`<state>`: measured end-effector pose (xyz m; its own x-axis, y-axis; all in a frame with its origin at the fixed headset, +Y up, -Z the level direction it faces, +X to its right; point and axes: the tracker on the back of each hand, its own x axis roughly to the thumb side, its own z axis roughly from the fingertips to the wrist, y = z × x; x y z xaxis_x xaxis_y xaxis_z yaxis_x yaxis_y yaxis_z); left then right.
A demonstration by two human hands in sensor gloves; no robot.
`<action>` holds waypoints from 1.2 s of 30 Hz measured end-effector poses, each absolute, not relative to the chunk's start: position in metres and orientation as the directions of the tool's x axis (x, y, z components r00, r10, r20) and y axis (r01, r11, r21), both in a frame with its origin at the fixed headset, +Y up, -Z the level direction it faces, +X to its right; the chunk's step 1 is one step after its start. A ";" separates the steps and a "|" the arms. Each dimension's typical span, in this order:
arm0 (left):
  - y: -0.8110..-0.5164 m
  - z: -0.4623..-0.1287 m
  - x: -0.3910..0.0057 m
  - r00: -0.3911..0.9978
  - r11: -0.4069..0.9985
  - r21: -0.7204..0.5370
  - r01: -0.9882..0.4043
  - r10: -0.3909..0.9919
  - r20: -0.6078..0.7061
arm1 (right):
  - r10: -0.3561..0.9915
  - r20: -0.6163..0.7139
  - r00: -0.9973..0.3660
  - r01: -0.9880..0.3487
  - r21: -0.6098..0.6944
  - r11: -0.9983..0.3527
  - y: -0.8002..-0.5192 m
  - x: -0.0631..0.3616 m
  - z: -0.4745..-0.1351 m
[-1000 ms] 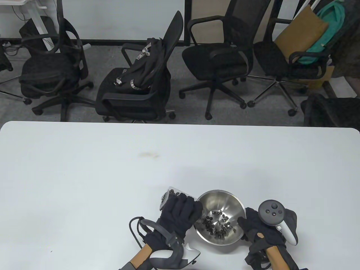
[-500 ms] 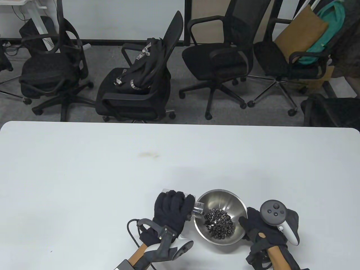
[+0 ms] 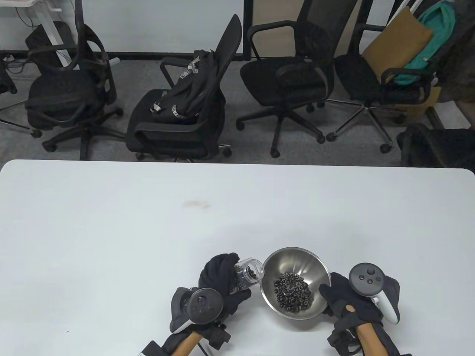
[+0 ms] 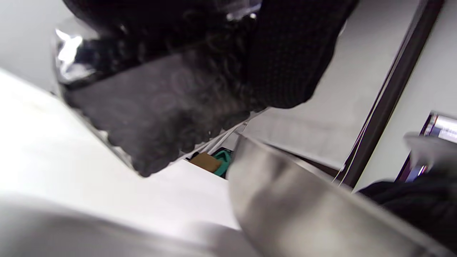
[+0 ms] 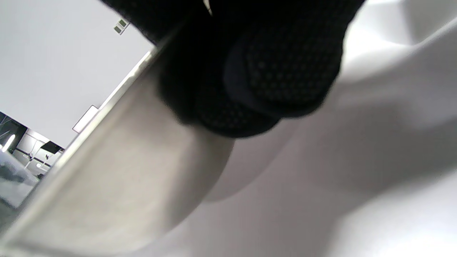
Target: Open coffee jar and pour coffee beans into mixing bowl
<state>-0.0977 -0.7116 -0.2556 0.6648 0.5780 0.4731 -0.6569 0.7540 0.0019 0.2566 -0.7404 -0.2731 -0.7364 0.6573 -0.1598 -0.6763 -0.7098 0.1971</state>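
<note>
Two gloved hands down near the tabletop's (image 3: pixel 111 222) front edge, a bit right of the middle. Left hand (image 3: pixel 222 283) wrapped around a clear coffee jar (image 3: pixel 248 273), lid off, tipped with its open mouth aimed up and right toward the mixing bowl (image 3: pixel 295 261). Just beside the bowl's left rim, mouth not over it, touching or not impossible to say. A few dark beans visible inside the jar. Fingers (image 4: pixel 285 57) curled round the jar body in the left wrist view too, blurry but clearly clamped on it, with the jar's glinting plastic (image 4: pixel 71 53) poking out at the left.

Steel bowl tilted, its inside turned toward the front edge, with a pile of coffee beans (image 3: pixel 293 290) heaped in the bottom. Right hand (image 3: pixel 349 304) gripping the bowl's right rim; right wrist view shows the gloved fingertips (image 5: pixel 285 71) pressed onto the bowl's outer wall (image 5: pixel 117 171), so that hand is closed on the bowl. Bowl's steel side (image 4: pixel 303 214) also filling the lower right of the left wrist view.

Tracker (image 3: pixel 200 302) strapped on the back of the left hand, another tracker (image 3: pixel 369 282) on the right. Small brownish smudge (image 3: pixel 195 203) on the tabletop nearer the middle. Office chairs (image 3: pixel 285 74) lined up beyond the far edge, one with a black backpack (image 3: pixel 185 89) on the seat.
</note>
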 end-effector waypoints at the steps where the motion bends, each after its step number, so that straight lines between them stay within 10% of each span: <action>1: -0.713 -0.256 -0.098 0.646 0.735 -0.015 -0.678 0.606 0.464 | 0.659 -0.165 -0.734 -0.679 0.194 -0.708 -0.741 0.258 -0.273; 36: -0.711 -0.254 -0.102 0.572 0.688 -0.021 -0.726 0.620 0.537 | 0.657 -0.454 -0.602 -0.744 0.019 -0.668 -0.735 0.265 -0.384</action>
